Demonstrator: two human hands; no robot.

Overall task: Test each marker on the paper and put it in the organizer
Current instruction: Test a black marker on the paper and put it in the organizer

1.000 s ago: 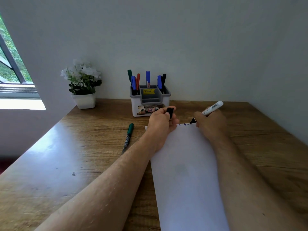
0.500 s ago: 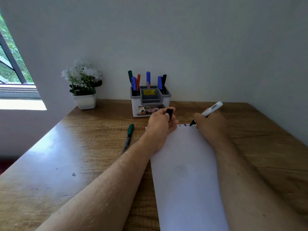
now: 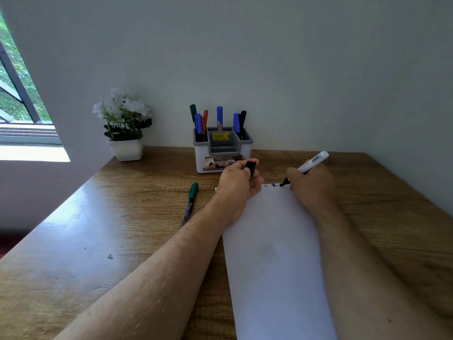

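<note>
Daylight is let in from the window at the far left, and the sill below it is blown out to pure white. A broad pale sheen is thrown across the left half of the wooden desk, so the grain is washed out there, while the right side is kept darker and warmer. The wall is lit softly and evenly, shading to grey towards the right corner. Only faint, soft shadows are cast under the forearms and the flower pot. Wide-angle bending is seen at the edges, with the desk sides splayed outward. Fine detail is smeared a bit by compression, mostly near the bottom.
</note>
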